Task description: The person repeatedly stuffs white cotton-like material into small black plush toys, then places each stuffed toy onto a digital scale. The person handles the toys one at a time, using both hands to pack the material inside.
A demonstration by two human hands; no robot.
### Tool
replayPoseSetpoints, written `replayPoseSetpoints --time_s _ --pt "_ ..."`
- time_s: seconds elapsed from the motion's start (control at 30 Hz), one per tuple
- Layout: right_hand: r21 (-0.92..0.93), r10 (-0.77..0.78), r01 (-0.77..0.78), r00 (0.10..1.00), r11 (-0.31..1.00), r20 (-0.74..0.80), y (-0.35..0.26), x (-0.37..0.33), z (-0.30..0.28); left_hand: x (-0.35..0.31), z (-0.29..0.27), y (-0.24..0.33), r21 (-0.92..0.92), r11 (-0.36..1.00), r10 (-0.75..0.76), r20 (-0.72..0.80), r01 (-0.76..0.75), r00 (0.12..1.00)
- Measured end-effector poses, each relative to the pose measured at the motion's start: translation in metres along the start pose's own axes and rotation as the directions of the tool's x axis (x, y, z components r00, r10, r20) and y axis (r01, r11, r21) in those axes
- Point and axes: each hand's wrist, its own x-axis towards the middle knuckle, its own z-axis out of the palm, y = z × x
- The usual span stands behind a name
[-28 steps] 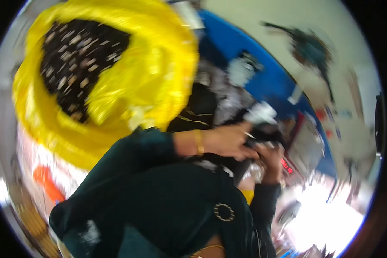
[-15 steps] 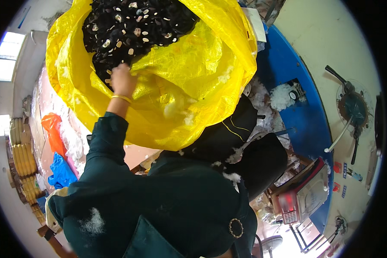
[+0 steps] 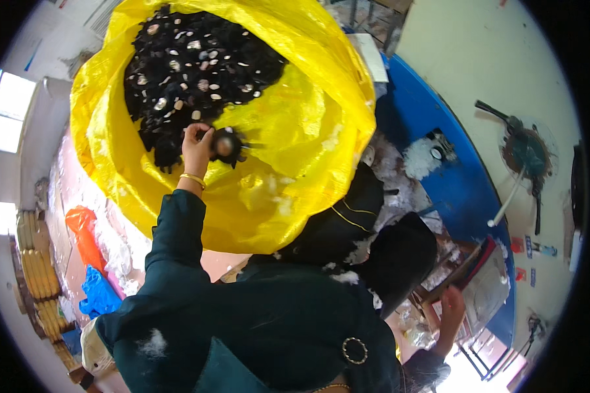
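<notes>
A large yellow woven plastic bag gapes wide in front of me, with a heap of black plush pieces bearing pale and pinkish patches at its far left. Over the bag's mouth, my left hand pinches one black plush piece with a round brownish patch, blurred by motion. A gold bangle circles that wrist. Low at the right, my right hand is raised beside a weighing scale, its fingers extended and nothing visible in them. That hand hides part of the scale.
White stuffing fluff lies over a blue curved surface to the right. Orange and blue plastic bags lie at the left. Black cloth sits right of the yellow bag. Yellow rolls are stacked far left.
My left hand has drawn back from the heap, now with a black plush piece in its fingers. My right hand has come into view by the scale. The whole view has shifted slightly.
</notes>
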Motion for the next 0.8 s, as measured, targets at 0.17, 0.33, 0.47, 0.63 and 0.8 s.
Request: replayPoseSetpoints --time_s 0.17,0.33,0.47,0.63,0.8 --pt "0.308 -0.301 0.262 0.950 0.915 0.086 -0.127 0.044 0.056 -0.068 0.113 0.129 -0.469 0.873 0.065 0.390 0.138 0.918" --pt "0.106 -0.672 0.670 0.740 0.734 -0.022 -0.203 0.065 0.115 -0.157 0.186 0.218 -0.522 0.671 0.075 0.753 0.526 0.653" --pt "-0.034 -0.669 0.711 0.643 0.702 -0.372 -0.204 0.060 0.131 -0.189 0.220 0.239 -0.422 0.517 0.032 0.879 0.745 0.475" --pt "0.400 -0.137 0.180 0.982 0.899 -0.133 -0.174 0.064 0.092 -0.211 0.221 0.250 -0.537 0.686 0.721 0.590 -0.490 0.363" --pt "0.804 -0.126 -0.053 0.979 0.592 0.157 -0.170 0.053 0.082 -0.227 0.232 0.243 -0.536 0.515 0.617 0.774 -0.669 -0.144"
